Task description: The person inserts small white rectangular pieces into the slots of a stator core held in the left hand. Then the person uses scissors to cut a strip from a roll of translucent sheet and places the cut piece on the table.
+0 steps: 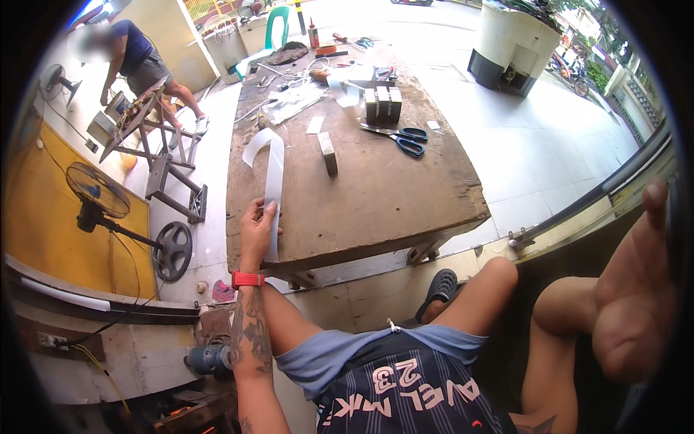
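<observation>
My left hand (258, 226), with a red band at its wrist, pinches a long translucent white strip (274, 170) at the table's near left. The strip's far end curls over to the left, and its near end reaches the table's front edge. Up close at the right rim is my right hand (637, 289), raised, its palm and thumb showing while the other fingers are out of sight. Beyond my left hand, a small grey block (328, 154) stands on the table. Farther right lie scissors (410, 141) with blue handles, beside several dark blocks (382, 105) with white bands.
The worn wooden table (376, 195) carries cords, plastic scraps (296, 101) and a red bottle (313, 34). At the left are a black fan (97, 192), a wooden bench (170, 173) and another person (141, 61). A large white planter (515, 47) stands far right.
</observation>
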Motion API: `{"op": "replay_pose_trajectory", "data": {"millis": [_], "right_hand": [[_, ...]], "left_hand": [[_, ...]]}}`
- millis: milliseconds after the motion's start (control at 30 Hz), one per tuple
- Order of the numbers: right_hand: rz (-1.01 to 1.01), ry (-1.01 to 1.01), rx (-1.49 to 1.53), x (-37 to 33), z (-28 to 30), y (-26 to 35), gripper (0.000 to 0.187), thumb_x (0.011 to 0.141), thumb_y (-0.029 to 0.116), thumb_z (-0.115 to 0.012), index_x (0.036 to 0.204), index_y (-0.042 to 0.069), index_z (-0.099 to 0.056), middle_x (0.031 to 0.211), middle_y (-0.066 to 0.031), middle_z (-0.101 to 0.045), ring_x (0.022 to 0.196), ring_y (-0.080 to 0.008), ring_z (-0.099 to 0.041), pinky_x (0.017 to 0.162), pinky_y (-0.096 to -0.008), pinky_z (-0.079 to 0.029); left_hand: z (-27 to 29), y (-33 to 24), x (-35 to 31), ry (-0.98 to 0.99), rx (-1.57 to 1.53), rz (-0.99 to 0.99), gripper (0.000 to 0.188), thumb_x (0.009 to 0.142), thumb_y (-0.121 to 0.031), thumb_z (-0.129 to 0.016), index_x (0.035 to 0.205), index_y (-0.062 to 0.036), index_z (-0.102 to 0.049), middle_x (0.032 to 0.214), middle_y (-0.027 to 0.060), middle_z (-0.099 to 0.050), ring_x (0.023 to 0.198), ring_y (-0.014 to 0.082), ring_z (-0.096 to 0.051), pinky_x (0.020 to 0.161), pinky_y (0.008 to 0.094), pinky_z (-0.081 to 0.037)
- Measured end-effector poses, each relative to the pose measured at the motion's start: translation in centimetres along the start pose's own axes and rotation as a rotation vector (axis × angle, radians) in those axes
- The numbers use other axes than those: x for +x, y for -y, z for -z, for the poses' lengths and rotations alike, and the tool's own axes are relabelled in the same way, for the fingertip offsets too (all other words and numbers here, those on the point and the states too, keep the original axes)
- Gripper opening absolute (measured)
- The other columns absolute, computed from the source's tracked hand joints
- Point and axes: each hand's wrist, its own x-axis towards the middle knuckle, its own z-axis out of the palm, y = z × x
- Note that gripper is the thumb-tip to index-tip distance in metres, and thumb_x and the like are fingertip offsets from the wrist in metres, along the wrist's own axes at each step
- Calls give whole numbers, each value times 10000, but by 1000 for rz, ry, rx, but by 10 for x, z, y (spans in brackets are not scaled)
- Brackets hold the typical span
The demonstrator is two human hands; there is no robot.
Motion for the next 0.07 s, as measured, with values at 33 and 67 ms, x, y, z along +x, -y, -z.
{"op": "replay_pose_trajectory", "data": {"millis": [33,67], "right_hand": [[62,97,-27,5,12,6,671,911,527,-628,1430,112,-532,1419,-129,-539,1319,-292,-461,1125,-488,-342],[106,176,-54,10,23,12,719,904,571,-624,1456,123,-515,1452,-132,-521,1354,-304,-440,1148,-506,-323]], "left_hand": [[2,1,-1,2,6,-25,307,1042,-243,-664,1205,18,-649,920,47,-692,747,87,-639,565,252,-570],[3,2,-1,7,7,-25,302,1042,-241,-665,1199,17,-651,916,44,-692,747,86,-639,569,253,-571]]}}
